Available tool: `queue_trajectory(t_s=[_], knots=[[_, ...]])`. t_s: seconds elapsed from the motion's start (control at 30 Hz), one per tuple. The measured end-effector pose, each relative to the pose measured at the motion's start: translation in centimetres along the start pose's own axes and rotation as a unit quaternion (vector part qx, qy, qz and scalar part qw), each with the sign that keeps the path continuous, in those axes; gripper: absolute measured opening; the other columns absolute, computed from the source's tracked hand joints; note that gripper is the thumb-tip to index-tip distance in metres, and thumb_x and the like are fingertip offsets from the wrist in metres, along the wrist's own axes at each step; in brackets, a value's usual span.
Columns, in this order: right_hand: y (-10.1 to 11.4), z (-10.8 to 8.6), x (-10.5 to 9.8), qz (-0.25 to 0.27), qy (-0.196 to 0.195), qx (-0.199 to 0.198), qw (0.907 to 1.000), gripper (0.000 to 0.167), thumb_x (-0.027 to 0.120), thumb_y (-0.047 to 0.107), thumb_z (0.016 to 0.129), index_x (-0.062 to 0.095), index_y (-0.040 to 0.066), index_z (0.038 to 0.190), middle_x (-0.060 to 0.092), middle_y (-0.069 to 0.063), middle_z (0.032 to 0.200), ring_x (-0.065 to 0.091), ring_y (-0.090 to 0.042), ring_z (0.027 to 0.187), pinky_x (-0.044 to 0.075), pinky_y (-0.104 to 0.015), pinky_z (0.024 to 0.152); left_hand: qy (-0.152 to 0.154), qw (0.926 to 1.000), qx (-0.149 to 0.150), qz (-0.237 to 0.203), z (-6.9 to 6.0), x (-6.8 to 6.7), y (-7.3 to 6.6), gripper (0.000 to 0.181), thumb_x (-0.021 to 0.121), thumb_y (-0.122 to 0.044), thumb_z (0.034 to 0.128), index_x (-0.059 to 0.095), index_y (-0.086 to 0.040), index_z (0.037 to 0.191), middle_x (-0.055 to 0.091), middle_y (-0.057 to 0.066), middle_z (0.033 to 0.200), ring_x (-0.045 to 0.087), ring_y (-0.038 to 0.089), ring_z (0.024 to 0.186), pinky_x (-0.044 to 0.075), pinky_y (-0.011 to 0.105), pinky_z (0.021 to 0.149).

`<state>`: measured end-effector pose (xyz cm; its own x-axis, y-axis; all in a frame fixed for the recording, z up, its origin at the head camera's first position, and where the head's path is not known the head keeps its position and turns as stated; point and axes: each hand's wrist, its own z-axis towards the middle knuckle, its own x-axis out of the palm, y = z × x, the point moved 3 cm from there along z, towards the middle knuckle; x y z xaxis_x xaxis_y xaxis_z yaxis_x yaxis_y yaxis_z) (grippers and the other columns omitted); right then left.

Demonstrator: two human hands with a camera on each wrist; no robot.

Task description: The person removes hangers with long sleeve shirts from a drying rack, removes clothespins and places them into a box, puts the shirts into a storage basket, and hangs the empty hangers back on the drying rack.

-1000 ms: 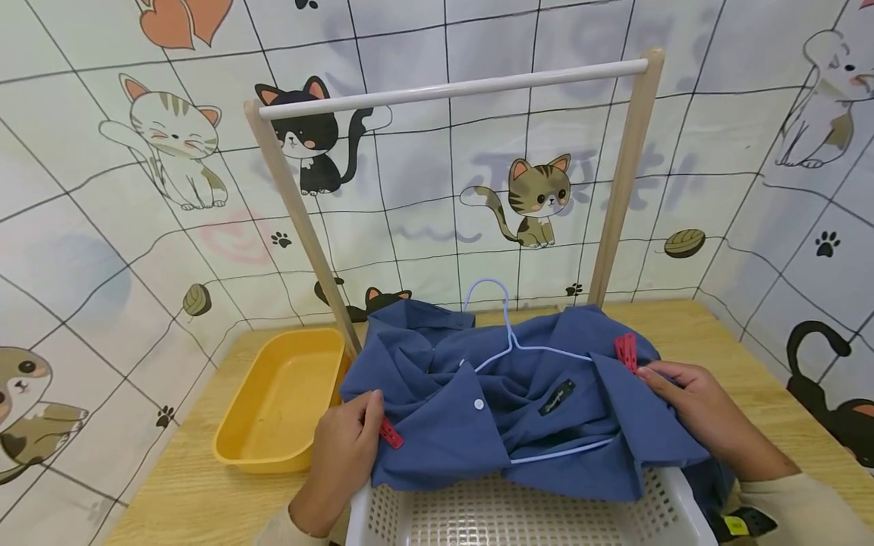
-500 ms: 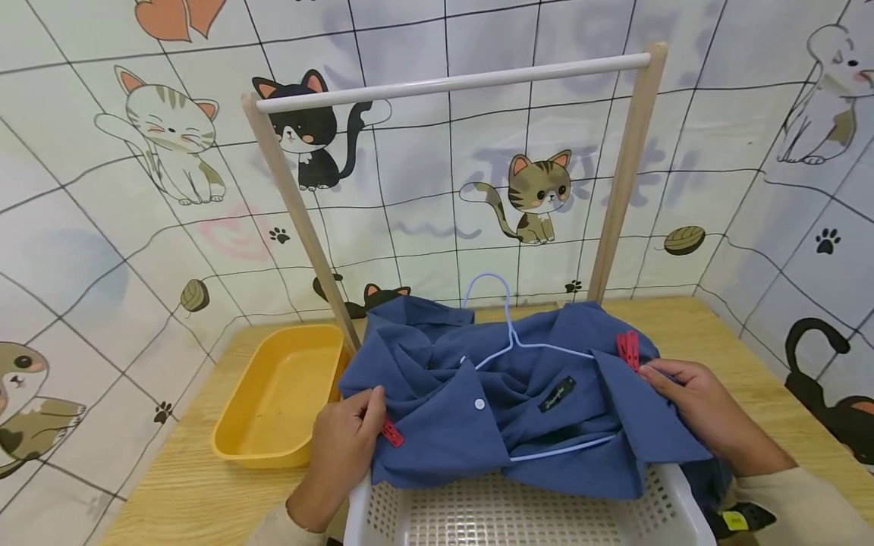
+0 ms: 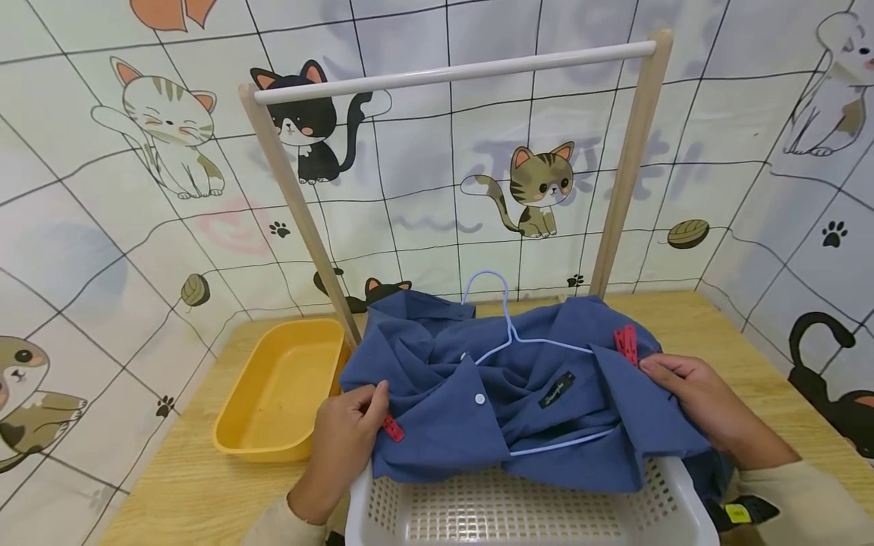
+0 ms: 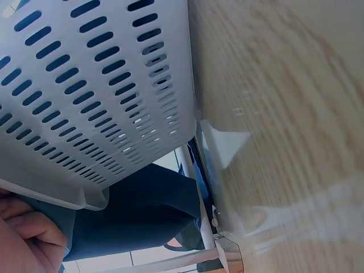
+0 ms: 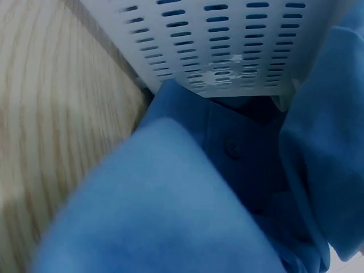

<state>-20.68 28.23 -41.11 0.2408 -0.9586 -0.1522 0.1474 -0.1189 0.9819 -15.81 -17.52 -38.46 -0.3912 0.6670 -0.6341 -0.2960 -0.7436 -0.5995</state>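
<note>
A blue shirt (image 3: 437,425) lies over the back part of a white perforated basket (image 3: 505,516), with a pale blue hanger (image 3: 508,318) inside its open collar. My left hand (image 3: 344,436) pinches the shirt's left side beside a red clip (image 3: 392,428); in the left wrist view its curled fingers (image 4: 37,233) show at the lower left. At the shirt's right shoulder, my right hand (image 3: 703,402) pinches the cloth just below red clips (image 3: 626,345). Blue cloth (image 5: 159,210) fills much of the right wrist view, where the right hand is hidden.
A yellow tray (image 3: 280,394) sits on the wooden table (image 3: 171,485) to the left. Behind the shirt stands a wooden rack with a white crossbar (image 3: 451,73), in front of a tiled wall with cat drawings.
The head view has tilted slightly, so the rack and wall sit a little higher. Both hands keep their grip on the shirt, with hardly any movement.
</note>
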Motion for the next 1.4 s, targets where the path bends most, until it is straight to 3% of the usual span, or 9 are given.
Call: queue_trajectory(t_s=[0.23, 0.47, 0.8, 0.93, 1.2, 1.4], knots=[[0.2, -0.1, -0.1, -0.026, -0.019, 0.003, 0.9995, 0.034, 0.045, 0.012, 0.107, 0.075, 0.026, 0.106, 0.069, 0.015, 0.097, 0.062, 0.001, 0.088, 0.054, -0.020, 0.068, 0.002, 0.9998, 0.000, -0.019, 0.2, 0.0, -0.2, 0.053, 0.065, -0.025, 0.0972, 0.041, -0.023, 0.050, 0.027, -0.017, 0.049, 0.025, 0.000, 0.041, 0.017, 0.019, 0.044], [0.6, -0.1, 0.1, -0.075, -0.028, -0.028, 0.9964, 0.032, 0.046, 0.009, 0.106, 0.076, 0.019, 0.108, 0.069, 0.018, 0.098, 0.061, 0.005, 0.094, 0.051, -0.013, 0.076, 0.004, 0.9976, -0.015, -0.068, 0.1, 0.0, 0.0, 0.054, 0.067, -0.026, 0.0966, 0.044, -0.021, 0.048, 0.032, -0.015, 0.048, 0.029, 0.001, 0.040, 0.020, 0.019, 0.042], [1.1, -0.2, 0.4, -0.142, -0.032, -0.038, 0.9886, 0.027, 0.047, 0.011, 0.106, 0.073, 0.011, 0.113, 0.068, 0.019, 0.099, 0.061, 0.005, 0.096, 0.052, -0.015, 0.075, 0.008, 0.9867, -0.060, -0.150, 0.2, 0.1, 0.9, 0.056, 0.066, -0.030, 0.0973, 0.044, -0.015, 0.048, 0.033, -0.009, 0.048, 0.028, 0.005, 0.041, 0.021, 0.021, 0.042], [1.2, -0.2, 0.5, -0.151, -0.030, -0.034, 0.9874, 0.027, 0.047, 0.013, 0.106, 0.072, 0.008, 0.113, 0.069, 0.017, 0.097, 0.062, 0.003, 0.093, 0.054, -0.019, 0.073, 0.001, 0.9858, -0.067, -0.154, 0.3, -0.1, 1.2, 0.057, 0.066, -0.030, 0.0975, 0.043, -0.013, 0.048, 0.033, -0.008, 0.048, 0.028, 0.005, 0.042, 0.020, 0.021, 0.043], [1.1, -0.2, 0.6, -0.155, -0.032, -0.031, 0.9870, 0.027, 0.048, 0.014, 0.106, 0.072, 0.005, 0.115, 0.069, 0.018, 0.099, 0.062, 0.004, 0.095, 0.053, -0.017, 0.075, -0.035, 0.9886, -0.052, -0.136, 0.7, -1.0, 1.2, 0.056, 0.067, -0.021, 0.0965, 0.042, -0.013, 0.047, 0.030, -0.008, 0.048, 0.029, 0.004, 0.042, 0.018, 0.019, 0.043], [1.2, -0.2, 0.5, -0.166, -0.034, -0.030, 0.9851, 0.027, 0.047, 0.014, 0.106, 0.071, 0.004, 0.115, 0.069, 0.018, 0.100, 0.061, 0.006, 0.097, 0.051, -0.014, 0.077, -0.038, 0.9900, -0.064, -0.120, 0.8, -1.4, 1.4, 0.057, 0.062, -0.022, 0.0988, 0.040, -0.012, 0.047, 0.029, -0.008, 0.049, 0.029, 0.006, 0.043, 0.018, 0.020, 0.043]])
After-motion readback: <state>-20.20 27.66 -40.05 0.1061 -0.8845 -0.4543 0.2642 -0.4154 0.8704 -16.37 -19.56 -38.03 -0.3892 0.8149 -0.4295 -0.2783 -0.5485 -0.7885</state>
